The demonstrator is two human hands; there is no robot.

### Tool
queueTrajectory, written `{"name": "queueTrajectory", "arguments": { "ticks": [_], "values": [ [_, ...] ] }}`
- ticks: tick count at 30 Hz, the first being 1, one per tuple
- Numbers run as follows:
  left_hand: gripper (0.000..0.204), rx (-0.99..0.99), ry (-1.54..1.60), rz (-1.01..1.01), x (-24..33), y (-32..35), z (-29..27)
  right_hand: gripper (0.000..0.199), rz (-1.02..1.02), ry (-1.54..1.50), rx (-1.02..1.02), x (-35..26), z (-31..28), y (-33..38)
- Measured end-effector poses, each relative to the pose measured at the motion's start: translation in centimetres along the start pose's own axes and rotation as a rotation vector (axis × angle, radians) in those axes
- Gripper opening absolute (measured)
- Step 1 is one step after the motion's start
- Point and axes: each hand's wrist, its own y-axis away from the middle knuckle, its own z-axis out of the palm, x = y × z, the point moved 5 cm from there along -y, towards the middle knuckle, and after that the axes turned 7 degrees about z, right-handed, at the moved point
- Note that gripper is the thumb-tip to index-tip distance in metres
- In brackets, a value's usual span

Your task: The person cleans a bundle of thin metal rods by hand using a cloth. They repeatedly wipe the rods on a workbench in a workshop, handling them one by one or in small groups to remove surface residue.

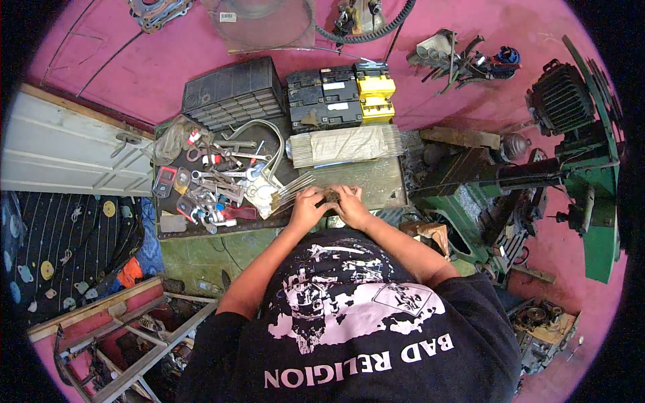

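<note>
At the near edge of the workbench (pixel 376 176), my left hand (pixel 309 207) and my right hand (pixel 351 205) are close together. Both have bent fingers closed around a small dark brown, rough-looking piece (pixel 331 197). Its exact kind is too small to make out, and my fingers cover its sides. Just beyond my left hand, a fan of thin rods (pixel 292 193) sticks out of a paper wrap. A larger bundle of thin rods (pixel 346 146), wrapped in pale paper, lies farther back on the bench.
Wrenches (pixel 228 174) and other tools crowd the bench's left side, near a grey multimeter (pixel 164 181). Behind stand a black drawer cabinet (pixel 232 94) and black and yellow batteries (pixel 376 91). A green machine (pixel 584 174) rises at right; a metal frame (pixel 151 342) is at lower left.
</note>
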Motion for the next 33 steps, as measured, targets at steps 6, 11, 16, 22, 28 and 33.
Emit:
{"name": "queueTrajectory", "arguments": {
  "ticks": [6, 11, 16, 22, 28, 33],
  "values": [
    [0.033, -0.083, 0.058, -0.117, -1.4, 1.4, 1.5, 0.069, 0.102, 0.049, -0.075, -0.1, 0.5, -0.3],
    [0.03, -0.047, 0.136, -0.109, -2.2, 1.9, 2.2, 0.069, 0.107, 0.068, -0.057, 0.0, 0.9, -1.0],
    [0.033, -0.172, -0.135, -0.111, -1.5, 2.2, 1.1, 0.053, 0.055, 0.287, -0.073, -0.7, -1.6, -1.3],
    [0.033, -0.143, -0.389, -0.357, -5.1, 5.3, -5.4, 0.027, 0.064, 0.707, -0.219, 0.4, -0.2, -2.3],
    [0.026, -0.234, -0.581, -0.369, -8.0, 9.6, -6.7, 0.03, 0.068, 0.705, -0.11, -1.3, 1.8, -3.1],
    [0.019, -0.261, -0.669, -0.206, -9.2, 9.5, -6.0, 0.029, -0.115, 0.654, -0.187, -6.6, 2.9, -5.3]
  ]
}}
